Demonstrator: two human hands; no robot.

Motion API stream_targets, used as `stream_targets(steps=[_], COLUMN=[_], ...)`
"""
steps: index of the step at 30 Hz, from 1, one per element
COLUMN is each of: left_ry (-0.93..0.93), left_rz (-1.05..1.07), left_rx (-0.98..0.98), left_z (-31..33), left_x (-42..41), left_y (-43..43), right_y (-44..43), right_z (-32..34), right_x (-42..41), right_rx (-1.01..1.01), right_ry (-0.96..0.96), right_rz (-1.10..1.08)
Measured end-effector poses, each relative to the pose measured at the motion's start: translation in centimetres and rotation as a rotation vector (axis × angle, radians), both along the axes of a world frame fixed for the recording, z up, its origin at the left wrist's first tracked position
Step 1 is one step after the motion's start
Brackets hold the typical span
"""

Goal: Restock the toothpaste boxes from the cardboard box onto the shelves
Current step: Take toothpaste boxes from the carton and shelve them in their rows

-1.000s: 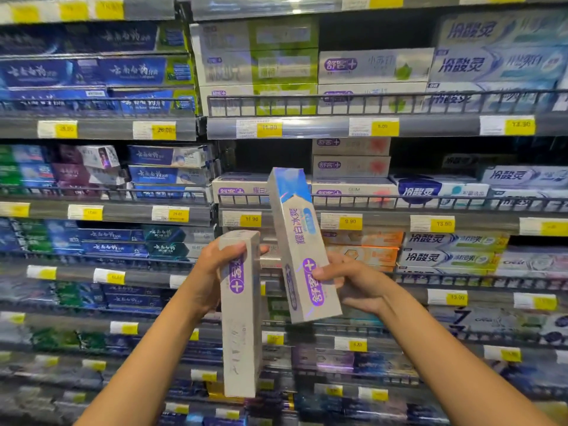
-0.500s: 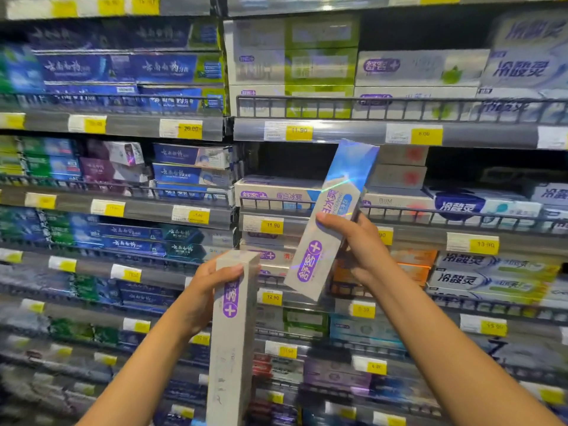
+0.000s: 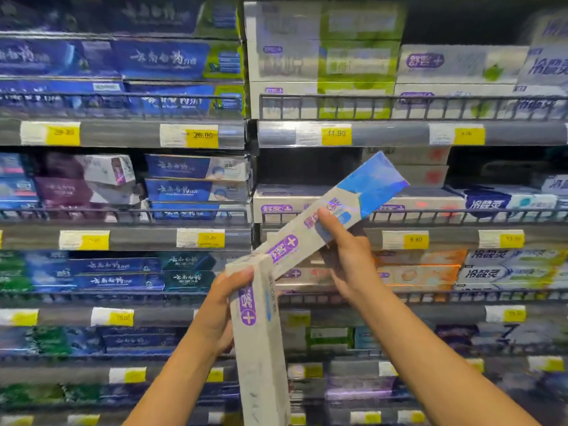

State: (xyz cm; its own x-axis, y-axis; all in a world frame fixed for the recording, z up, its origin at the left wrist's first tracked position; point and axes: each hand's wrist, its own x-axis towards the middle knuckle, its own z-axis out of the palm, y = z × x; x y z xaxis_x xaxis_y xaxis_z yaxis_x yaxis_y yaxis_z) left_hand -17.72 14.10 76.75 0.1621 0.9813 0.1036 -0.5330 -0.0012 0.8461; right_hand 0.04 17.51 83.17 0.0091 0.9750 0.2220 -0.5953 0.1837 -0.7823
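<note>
Toothpaste box [image 3: 295, 245], tilted, gripped by right hand [image 3: 350, 265]; upright box [image 3: 261, 348] gripped by left hand [image 3: 218, 312].

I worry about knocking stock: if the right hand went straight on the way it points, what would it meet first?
Probably the wire rail before the white boxes; the right hand points up-left, but depth is unclear.

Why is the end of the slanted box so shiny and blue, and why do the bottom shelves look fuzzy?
Head view: the slanted toothpaste box in the right hand has a glossy end that throws the store light back as a rainbow sheen. Head view: the lower shelves are smeared and soft, probably from the camera moving, so their yellow price tags cannot be read.
</note>
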Motion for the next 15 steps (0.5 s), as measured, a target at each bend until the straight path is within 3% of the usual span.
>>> stream_targets(steps=[8, 15], left_ry=[0.208, 0.306], left_rz=[0.056, 0.125], left_rx=[0.2, 0.26], left_z=[1.7, 4.3], left_x=[-2.1, -0.7], left_y=[1.7, 1.9], right_y=[-0.1, 0.7], right_z=[2.1, 4.4], right_x=[4.0, 11.0], right_rx=[-0.02, 0.032], right_ry=[-0.271, -0.261], right_rz=[-0.04, 0.1])
